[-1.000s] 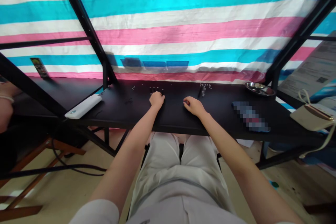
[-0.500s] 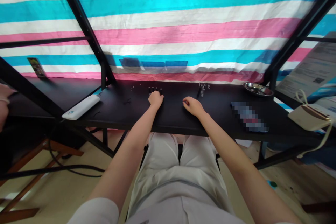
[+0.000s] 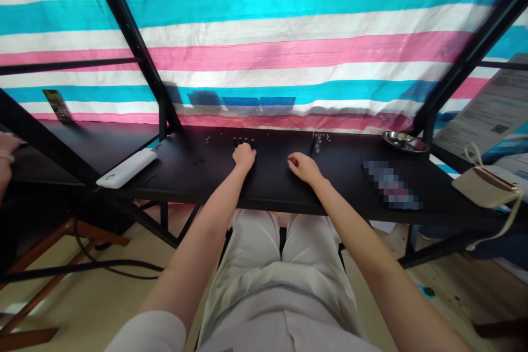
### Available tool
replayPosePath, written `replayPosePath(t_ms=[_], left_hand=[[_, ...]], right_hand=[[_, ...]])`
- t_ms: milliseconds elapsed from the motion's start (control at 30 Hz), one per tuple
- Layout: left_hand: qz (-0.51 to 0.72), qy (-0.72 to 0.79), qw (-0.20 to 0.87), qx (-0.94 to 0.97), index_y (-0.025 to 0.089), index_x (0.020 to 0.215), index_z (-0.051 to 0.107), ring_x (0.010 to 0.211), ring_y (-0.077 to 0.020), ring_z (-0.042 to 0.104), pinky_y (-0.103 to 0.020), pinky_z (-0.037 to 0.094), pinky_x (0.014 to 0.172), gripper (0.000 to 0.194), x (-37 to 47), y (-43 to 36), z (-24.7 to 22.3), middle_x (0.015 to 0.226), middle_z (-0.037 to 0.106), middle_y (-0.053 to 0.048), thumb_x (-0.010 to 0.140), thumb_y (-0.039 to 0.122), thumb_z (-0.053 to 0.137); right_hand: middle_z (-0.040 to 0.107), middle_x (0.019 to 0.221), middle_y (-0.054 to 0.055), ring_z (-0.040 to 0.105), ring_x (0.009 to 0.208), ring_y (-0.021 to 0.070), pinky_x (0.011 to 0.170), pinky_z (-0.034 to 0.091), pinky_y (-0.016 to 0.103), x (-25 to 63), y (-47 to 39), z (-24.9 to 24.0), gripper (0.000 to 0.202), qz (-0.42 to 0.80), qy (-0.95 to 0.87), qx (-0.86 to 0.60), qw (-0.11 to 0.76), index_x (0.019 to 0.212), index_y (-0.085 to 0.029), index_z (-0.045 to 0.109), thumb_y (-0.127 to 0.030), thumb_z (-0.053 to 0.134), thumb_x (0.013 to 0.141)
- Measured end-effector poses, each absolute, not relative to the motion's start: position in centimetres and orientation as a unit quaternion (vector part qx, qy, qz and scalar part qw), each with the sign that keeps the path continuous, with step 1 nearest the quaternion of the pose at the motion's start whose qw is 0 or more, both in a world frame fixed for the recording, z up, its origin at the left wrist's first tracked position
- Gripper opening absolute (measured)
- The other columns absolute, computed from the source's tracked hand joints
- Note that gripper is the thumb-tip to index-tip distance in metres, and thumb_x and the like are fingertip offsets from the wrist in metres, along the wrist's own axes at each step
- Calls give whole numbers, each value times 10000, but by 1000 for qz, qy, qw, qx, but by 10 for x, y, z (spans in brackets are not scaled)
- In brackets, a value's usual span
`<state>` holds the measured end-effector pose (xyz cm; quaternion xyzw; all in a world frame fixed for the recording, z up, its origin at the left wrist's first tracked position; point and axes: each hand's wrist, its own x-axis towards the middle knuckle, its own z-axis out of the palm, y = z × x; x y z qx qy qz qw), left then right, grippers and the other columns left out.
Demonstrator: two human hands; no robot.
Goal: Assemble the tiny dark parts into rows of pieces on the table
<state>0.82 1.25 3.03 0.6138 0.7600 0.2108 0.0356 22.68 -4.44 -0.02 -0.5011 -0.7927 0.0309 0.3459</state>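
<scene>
My left hand [image 3: 245, 157] rests on the black table [image 3: 272, 190], its fingers closed over a row of small black cylinders [image 3: 246, 141] with pale tips. The hand covers their lower parts. To the right, my right hand [image 3: 304, 166] lies with its fingers curled in and the thumb near the fingertips. A small dark spot shows between thumb and finger, too small to name. Beyond the right hand sits a cluster of small clear and white pieces [image 3: 318, 142], with a dark piece beside it.
A white power strip [image 3: 127, 168] lies at the left. On the right are a shiny metal dish [image 3: 405, 142], a blurred-out flat object [image 3: 391, 186] and a beige bag [image 3: 484, 184]. Striped sheeting [image 3: 289, 47] hangs behind. Another person's hand [image 3: 6, 148] shows at the far left.
Both hands stay almost exactly where they were, with the same closed fingers. The whole view has shifted very slightly.
</scene>
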Motion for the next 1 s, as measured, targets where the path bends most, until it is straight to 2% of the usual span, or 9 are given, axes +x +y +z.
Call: replayPosePath(t_ms=[333, 533, 667, 767, 1000], left_hand=[[215, 744, 25, 633, 192, 930, 716, 941, -270, 642, -356, 495, 805, 236, 5, 10, 27, 971, 687, -131, 808, 329, 566], [241, 720, 33, 650, 218, 887, 718, 909, -234, 637, -320, 481, 790, 233, 23, 4, 32, 924, 694, -96, 815, 383, 569], [279, 687, 37, 670, 229, 857, 718, 873, -214, 631, -291, 465, 752, 245, 41, -3, 32, 885, 699, -71, 818, 413, 561], [292, 646, 47, 704, 219, 824, 717, 819, -186, 626, -266, 444, 716, 255, 49, -11, 25, 839, 700, -54, 823, 415, 553], [313, 577, 70, 751, 207, 763, 704, 691, -137, 590, -235, 377, 607, 252, 49, -21, 15, 709, 672, -12, 810, 410, 563]], right_hand=[[604, 770, 26, 544, 695, 152, 658, 405, 258, 229, -45, 3, 206, 31, -773, -521, 361, 945, -198, 618, -298, 474, 837], [618, 771, 57, 543, 702, 177, 639, 383, 278, 243, -43, 8, 235, -16, -633, -648, 423, 849, -198, 600, -351, 422, 861], [635, 893, 109, 561, 826, 235, 716, 399, 340, 257, -39, 6, 198, -8, -541, -749, 384, 921, -172, 596, -279, 471, 810], [616, 1004, 160, 542, 948, 286, 793, 394, 411, 264, -34, 0, 248, -4, -513, -790, 335, 980, -141, 596, -238, 514, 767], [592, 1035, 186, 513, 1012, 315, 863, 365, 484, 271, -16, -11, 277, 4, -500, -802, 326, 956, -139, 610, -316, 546, 754]])
